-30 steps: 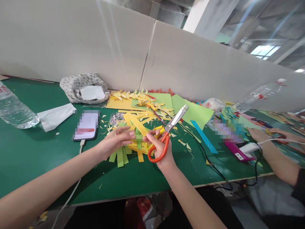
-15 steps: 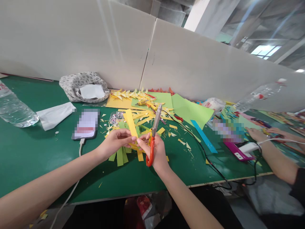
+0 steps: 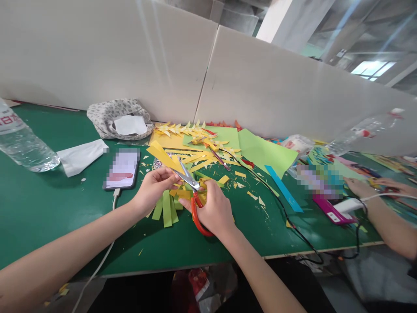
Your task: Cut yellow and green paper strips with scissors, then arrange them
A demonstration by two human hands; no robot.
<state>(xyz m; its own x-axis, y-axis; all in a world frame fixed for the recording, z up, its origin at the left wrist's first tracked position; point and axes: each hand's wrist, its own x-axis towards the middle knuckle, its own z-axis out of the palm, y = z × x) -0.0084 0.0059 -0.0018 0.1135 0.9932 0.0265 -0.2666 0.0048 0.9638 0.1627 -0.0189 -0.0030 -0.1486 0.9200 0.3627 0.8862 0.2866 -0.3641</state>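
Note:
My left hand (image 3: 158, 187) pinches a yellow paper strip (image 3: 162, 155), which slants up and to the left from the fingers. In my right hand (image 3: 214, 208) are scissors (image 3: 198, 217) with red handles. Their blades are spread apart and point up-left, with the lower blade at the left fingertips by the strip's near end. Below and behind the hands lie green paper strips (image 3: 167, 208) and a heap of yellow strips (image 3: 203, 165). A yellow glue gun (image 3: 210, 142) rests behind the heap, its black cord running off to the right.
On the left are a water bottle (image 3: 28, 141), a white tissue (image 3: 83, 157) and a charging phone (image 3: 122, 169). A patterned pouch (image 3: 106, 114) stands by the partition. Light green sheets (image 3: 265, 150), a blue strip (image 3: 283, 189) and a purple power strip (image 3: 334, 211) lie rightward, near a co-worker's hands (image 3: 358, 188).
The scissors have swung from pointing upward to up-left, and their blades have opened near the strip. The yellow strip now leans left, and my right hand has let go of its end.

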